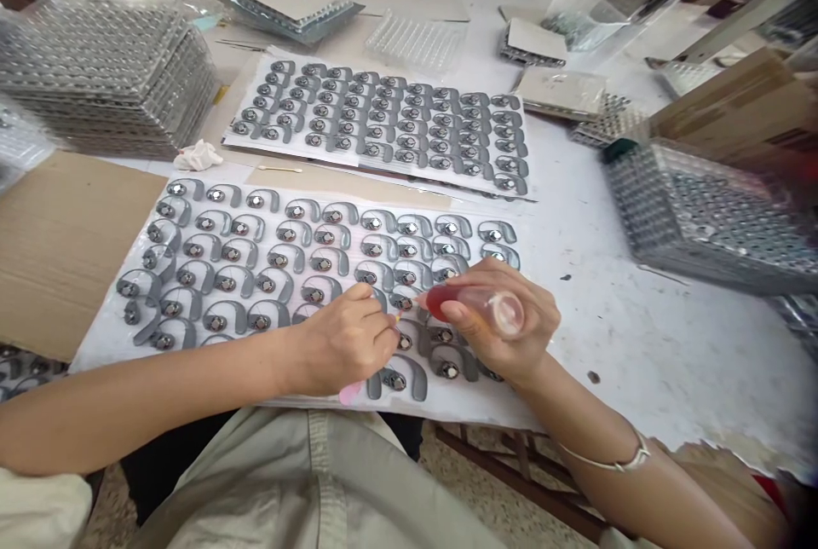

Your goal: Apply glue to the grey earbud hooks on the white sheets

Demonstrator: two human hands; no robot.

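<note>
Small clear plastic bottle with red liquid (476, 306) lies tilted in the right hand (504, 329), grip wrapped closed round its body, red end pointing left, over the near right part of the sheet. Left hand (345, 338) pinches a thin pink stick tool (350, 394), fingers closed on it, the tip just beside the bottle's red end. The two hands are almost touching.

Both are above a white sheet (95, 349) carrying rows of grey ear-hook shaped parts with shiny round centres (393, 378), lying at the near edge of the white, scuffed counter (639, 336). Thin silver bracelet (613, 459) on the right wrist.

Behind it is a second white sheet (332, 158) with the same grey parts. Between the two sheets: a cotton swab (279, 168) and a crumpled white tissue (198, 155). A flat brown cardboard piece (57, 242) is at left, partly under the near sheet. There is a tall stack of clear blister trays (108, 72) far left and another tray stack (703, 216) right. Brown cardboard boxes (722, 97) are far right. Cluttered workshop, more trays at the back.
</note>
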